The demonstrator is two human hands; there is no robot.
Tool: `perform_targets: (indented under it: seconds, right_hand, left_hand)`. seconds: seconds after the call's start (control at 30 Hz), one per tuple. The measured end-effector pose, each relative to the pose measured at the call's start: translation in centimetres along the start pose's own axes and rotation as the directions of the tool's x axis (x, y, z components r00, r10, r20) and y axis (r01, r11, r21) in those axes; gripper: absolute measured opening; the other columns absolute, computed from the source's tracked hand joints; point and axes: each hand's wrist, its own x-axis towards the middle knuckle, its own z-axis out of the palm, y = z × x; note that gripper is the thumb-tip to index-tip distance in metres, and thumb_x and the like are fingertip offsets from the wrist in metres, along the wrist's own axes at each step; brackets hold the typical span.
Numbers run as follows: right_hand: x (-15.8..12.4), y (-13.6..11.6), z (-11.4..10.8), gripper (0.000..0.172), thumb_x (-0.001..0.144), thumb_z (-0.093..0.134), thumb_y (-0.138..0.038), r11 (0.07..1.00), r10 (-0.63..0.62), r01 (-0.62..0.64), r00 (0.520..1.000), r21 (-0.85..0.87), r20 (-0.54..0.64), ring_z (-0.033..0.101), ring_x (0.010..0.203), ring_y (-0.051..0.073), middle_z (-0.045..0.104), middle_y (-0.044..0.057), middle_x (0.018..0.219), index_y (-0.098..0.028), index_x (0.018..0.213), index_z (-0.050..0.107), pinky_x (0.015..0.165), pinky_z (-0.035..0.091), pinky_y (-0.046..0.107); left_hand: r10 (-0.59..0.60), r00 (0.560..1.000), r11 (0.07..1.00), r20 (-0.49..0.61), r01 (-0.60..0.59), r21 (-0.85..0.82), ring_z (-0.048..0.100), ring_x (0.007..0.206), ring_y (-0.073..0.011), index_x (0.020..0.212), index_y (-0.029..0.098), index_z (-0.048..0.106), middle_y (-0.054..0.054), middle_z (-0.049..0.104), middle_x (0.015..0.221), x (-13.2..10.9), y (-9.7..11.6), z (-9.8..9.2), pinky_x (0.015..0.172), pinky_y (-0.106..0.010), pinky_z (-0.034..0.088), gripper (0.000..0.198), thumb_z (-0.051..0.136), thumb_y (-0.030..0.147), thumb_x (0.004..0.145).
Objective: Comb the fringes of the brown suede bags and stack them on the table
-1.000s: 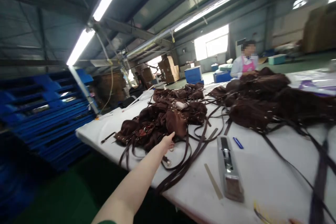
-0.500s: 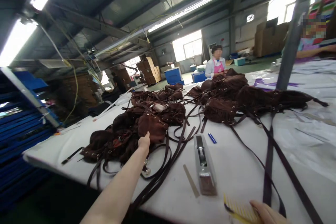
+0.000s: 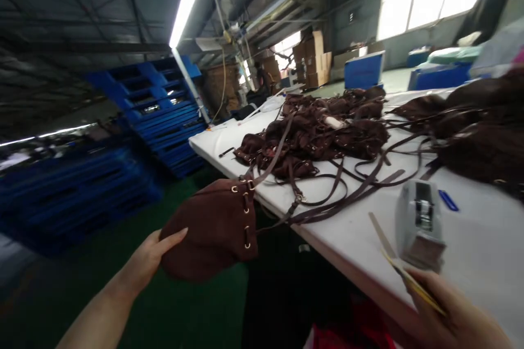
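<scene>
A brown bag with metal eyelets hangs beyond the table's edge, over the green floor. My left hand grips its bottom end, thumb on top. Its straps run back to the heap of brown bags on the white table. At the lower right, my right hand is closed on a yellow comb, seen nearly edge-on and blurred. Just beyond that hand are a tape dispenser and a thin flat strip.
A blue cutter-like item lies right of the dispenser. More brown bags are piled at the right. Blue pallets stand stacked at the left. Something red shows below the table edge.
My left hand has pulled one bag off the heap, leftward and past the table's edge. The view has turned left. The comb is now tilted edge-on in my right hand.
</scene>
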Motion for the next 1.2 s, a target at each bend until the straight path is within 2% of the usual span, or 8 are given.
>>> perform_targets:
  seconds: [0.27,0.33,0.43,0.57,0.7,0.9,1.03,1.2]
  right_hand:
    - [10.0,-19.5,8.3,0.032,0.091,0.045,-0.039,0.783,-0.328,0.047,0.879,0.621,0.347,0.058,0.105,0.022,0.060,0.009,0.120,-0.020,0.109,0.063,0.089,0.047,0.034]
    - [9.3,-21.2,11.0,0.037,0.089,0.047,-0.046,0.701,-0.339,-0.254,0.704,0.667,0.625,0.061,0.076,0.017,0.067,0.010,0.100,-0.016,0.101,0.065,0.065,0.050,0.029]
    - [6.0,-21.6,14.2,0.039,0.081,0.056,-0.051,0.541,-0.273,-0.729,0.319,0.420,0.907,0.040,0.040,0.006,0.062,0.002,0.063,-0.013,0.088,0.062,0.037,0.029,0.020]
    - [2.1,-20.3,15.5,0.035,0.074,0.063,-0.048,0.227,-0.176,-0.954,0.156,0.195,0.972,0.025,0.033,0.003,0.038,-0.008,0.042,-0.018,0.064,0.048,0.035,0.014,0.018]
    - [1.5,-19.1,15.0,0.037,0.077,0.058,-0.053,0.081,-0.272,-0.982,0.141,0.169,0.952,0.022,0.034,0.003,0.038,-0.008,0.042,-0.016,0.070,0.052,0.037,0.010,0.019]
    - [2.5,-17.8,14.5,0.037,0.060,0.076,-0.033,0.105,-0.146,-0.947,0.288,0.304,0.946,0.021,0.037,0.001,0.038,-0.009,0.044,-0.018,0.062,0.043,0.038,0.008,0.019]
    - [3.3,-16.1,14.5,0.035,0.064,0.074,-0.039,0.123,0.048,-0.884,0.459,0.451,0.887,0.023,0.036,0.001,0.038,-0.010,0.047,-0.017,0.071,0.048,0.037,0.010,0.018]
    - [3.5,-15.7,14.1,0.053,0.079,0.053,-0.062,0.221,-0.010,-0.866,0.457,0.448,0.889,0.025,0.036,0.003,0.053,-0.002,0.058,-0.012,0.093,0.061,0.035,0.011,0.022]
  left_hand:
    - [-0.056,0.982,0.936,0.183,-0.012,0.352,0.067,0.074,-0.0252,0.085,0.017,0.071,-0.006,0.071,0.076,-12.2,-3.3,-5.9,0.066,-0.033,0.057,0.034,0.069,0.047,0.069]
    - [-0.004,0.978,0.900,0.208,-0.087,0.428,0.066,0.073,-0.0231,0.086,0.018,0.070,-0.005,0.070,0.076,-14.0,-4.0,-6.3,0.068,-0.031,0.056,0.030,0.064,0.045,0.074]
    - [0.277,0.952,0.728,0.129,-0.296,0.618,0.065,0.069,-0.0197,0.078,0.017,0.067,-0.006,0.069,0.074,-15.1,-6.7,-6.4,0.065,-0.027,0.055,0.025,0.057,0.040,0.080]
    - [0.737,0.672,0.388,-0.078,-0.325,0.863,0.067,0.084,-0.0222,0.082,0.014,0.066,-0.010,0.070,0.082,-14.3,-13.2,-4.4,0.076,-0.029,0.054,0.023,0.053,0.034,0.080]
    - [0.823,0.562,0.218,0.080,-0.444,0.869,0.062,0.108,-0.0231,0.097,0.014,0.065,-0.014,0.066,0.115,-13.0,-18.8,-0.4,0.091,-0.031,0.051,0.023,0.052,0.027,0.083]
    - [0.787,0.577,0.212,0.219,-0.586,0.782,0.057,0.118,-0.0228,0.116,0.014,0.059,-0.015,0.060,0.126,-11.8,-20.5,3.1,0.098,-0.034,0.047,0.033,0.048,0.017,0.086]
    - [0.763,0.610,0.271,0.214,-0.603,0.751,0.053,0.122,-0.0228,0.128,0.015,0.053,-0.014,0.059,0.128,-12.3,-20.5,3.4,0.101,-0.036,0.045,0.042,0.047,0.019,0.087]
    - [0.718,0.617,0.273,0.323,-0.676,0.684,0.050,0.125,-0.0236,0.132,0.017,0.051,-0.012,0.057,0.131,-13.4,-21.1,4.0,0.104,-0.036,0.043,0.043,0.044,0.024,0.090]
